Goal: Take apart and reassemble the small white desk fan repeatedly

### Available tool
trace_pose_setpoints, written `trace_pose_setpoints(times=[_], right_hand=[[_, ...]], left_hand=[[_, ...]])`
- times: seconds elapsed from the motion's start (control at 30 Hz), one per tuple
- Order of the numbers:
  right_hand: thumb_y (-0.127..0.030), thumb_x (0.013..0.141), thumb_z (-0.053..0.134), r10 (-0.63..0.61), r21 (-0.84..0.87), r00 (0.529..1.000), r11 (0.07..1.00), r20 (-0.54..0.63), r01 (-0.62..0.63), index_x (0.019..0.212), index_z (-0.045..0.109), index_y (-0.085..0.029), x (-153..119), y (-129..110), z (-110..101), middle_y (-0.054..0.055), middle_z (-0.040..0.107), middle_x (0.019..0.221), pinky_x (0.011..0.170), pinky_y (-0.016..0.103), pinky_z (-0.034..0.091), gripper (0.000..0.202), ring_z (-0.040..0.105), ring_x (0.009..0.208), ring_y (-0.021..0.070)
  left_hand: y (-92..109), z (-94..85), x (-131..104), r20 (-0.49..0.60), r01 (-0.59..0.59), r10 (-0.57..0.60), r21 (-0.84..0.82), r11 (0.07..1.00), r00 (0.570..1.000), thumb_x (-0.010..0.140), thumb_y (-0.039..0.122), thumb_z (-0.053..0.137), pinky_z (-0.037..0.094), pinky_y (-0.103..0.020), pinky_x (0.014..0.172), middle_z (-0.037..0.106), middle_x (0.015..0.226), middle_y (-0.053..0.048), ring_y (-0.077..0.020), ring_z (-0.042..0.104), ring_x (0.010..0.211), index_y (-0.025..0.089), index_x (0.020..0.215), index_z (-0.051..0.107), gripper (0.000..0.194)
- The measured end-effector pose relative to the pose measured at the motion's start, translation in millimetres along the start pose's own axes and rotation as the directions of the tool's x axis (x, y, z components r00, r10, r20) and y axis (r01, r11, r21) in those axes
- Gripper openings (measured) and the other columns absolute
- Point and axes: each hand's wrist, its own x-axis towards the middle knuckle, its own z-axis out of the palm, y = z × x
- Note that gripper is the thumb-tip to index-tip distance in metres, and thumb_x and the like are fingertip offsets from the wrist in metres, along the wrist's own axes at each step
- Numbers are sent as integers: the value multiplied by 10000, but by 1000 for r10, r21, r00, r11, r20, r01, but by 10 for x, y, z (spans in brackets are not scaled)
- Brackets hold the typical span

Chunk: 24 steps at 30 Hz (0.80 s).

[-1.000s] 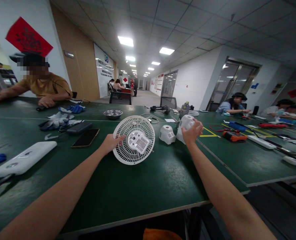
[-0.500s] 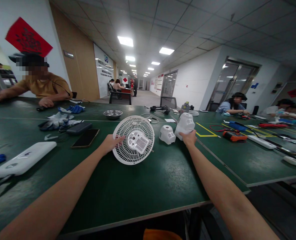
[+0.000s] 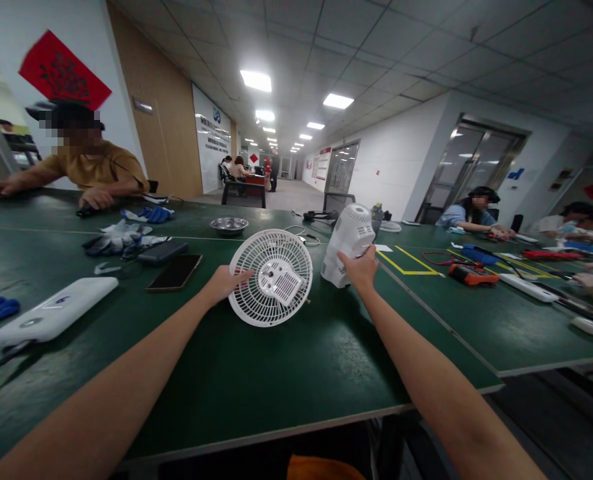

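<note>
My left hand point(image 3: 225, 285) is closed on the left rim of a round white fan grille point(image 3: 282, 283), its thumb lying over the slats. The grille is tilted up, with a vented plate at its hub facing me. To its right, my right hand point(image 3: 360, 268) grips a tall white vented plastic housing point(image 3: 352, 230), tilted to the right. A smaller white vented housing point(image 3: 330, 268) shows at its lower left, overlapped by the tall one. Whether the two pieces touch I cannot tell.
Behind the grille stand a metal bowl point(image 3: 229, 227) and a white cable point(image 3: 306, 235). A phone point(image 3: 175, 273), gloves point(image 3: 119, 239) and a white power bank-like device point(image 3: 56, 312) lie leftward. An orange multimeter point(image 3: 473, 275) lies right. Co-workers sit at both sides.
My right hand has moved left with the tall housing, bringing it over the smaller one, which is now partly covered. My left hand and the grille stay nearly in place.
</note>
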Motion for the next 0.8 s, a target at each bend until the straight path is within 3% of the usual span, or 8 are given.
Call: trace_pose_setpoints(times=[0.1,0.2,0.37,0.5,0.8], right_hand=[[-628,635,699,19,-65,991,998,133,-10,1205,425,-196,-58,27,73,145,667,1048,825,410,486,766,652,948,311],[-633,633,699,16,-83,984,997,175,-2,1209,442,-197,-61,71,95,150,666,1059,837,426,486,767,649,968,325],[-622,625,702,26,-62,997,998,77,-21,1206,461,-196,60,171,29,140,664,1093,829,414,487,759,641,975,330],[-597,615,716,58,-25,998,998,-38,-59,1204,481,-194,263,382,-88,125,674,1072,818,398,487,751,641,951,311],[-569,544,770,193,53,978,981,-78,-189,1217,519,-209,491,795,-223,132,664,1118,852,432,478,804,630,978,319]], left_hand=[[-4,8,7,-16,7,-7,-7,1000,1000,634,455,790,561,-359,664,721,699,-73,-217,680,639,133,758,706,355],[-15,8,22,-14,12,-12,-4,1000,1000,636,443,792,558,-358,651,723,705,-78,-218,677,632,131,766,711,348],[-21,-7,37,-8,26,-26,-7,1000,1000,628,432,798,557,-363,648,733,725,-91,-229,685,645,133,780,719,344],[-45,-25,63,3,40,-41,51,998,999,639,477,776,558,-355,639,742,750,-97,-240,696,673,141,789,721,372],[-82,-24,100,4,33,-34,74,997,999,649,504,760,566,-352,665,742,763,-87,-233,700,692,134,840,712,419]])
